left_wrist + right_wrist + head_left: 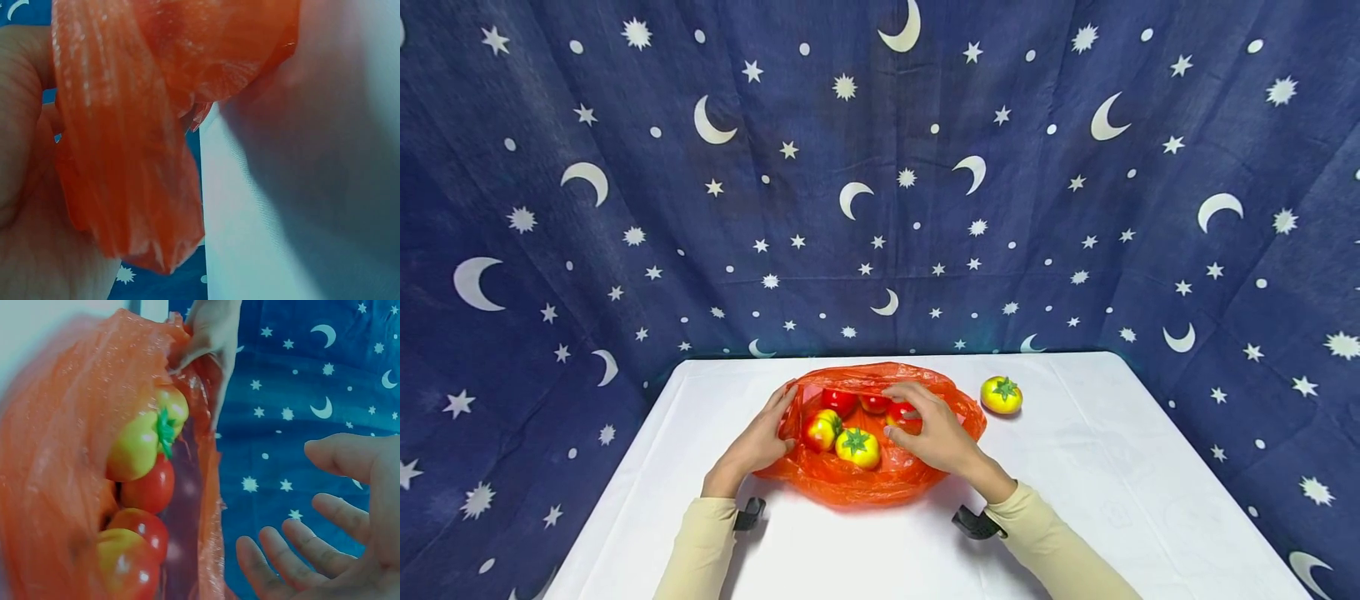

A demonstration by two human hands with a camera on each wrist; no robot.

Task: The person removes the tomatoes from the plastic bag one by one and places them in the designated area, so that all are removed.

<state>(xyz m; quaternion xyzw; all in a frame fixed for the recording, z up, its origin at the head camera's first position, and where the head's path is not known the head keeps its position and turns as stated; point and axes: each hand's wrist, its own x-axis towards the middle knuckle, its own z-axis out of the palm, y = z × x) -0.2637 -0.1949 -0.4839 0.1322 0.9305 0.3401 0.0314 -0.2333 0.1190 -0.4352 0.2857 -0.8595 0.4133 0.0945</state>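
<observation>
A red plastic bag (880,492) lies on the table with its mouth spread wide. Inside are several tomatoes, among them a yellow one with a green stem (859,454), a red-and-yellow one (817,431) and a red one (840,403). My left hand (765,439) holds the bag's left rim, with thin plastic bunched between thumb and fingers in the left wrist view. Above the right part of the mouth is my right hand (942,431), its fingers spread and apart from the tomatoes. Another yellow tomato (1002,395) sits outside, just right of the bag.
A white cloth covers the table (1120,492), whose far edge meets a dark blue curtain (925,308) printed with moons and stars. Black wrist-worn devices (977,523) hang below both wrists, close to the cloth.
</observation>
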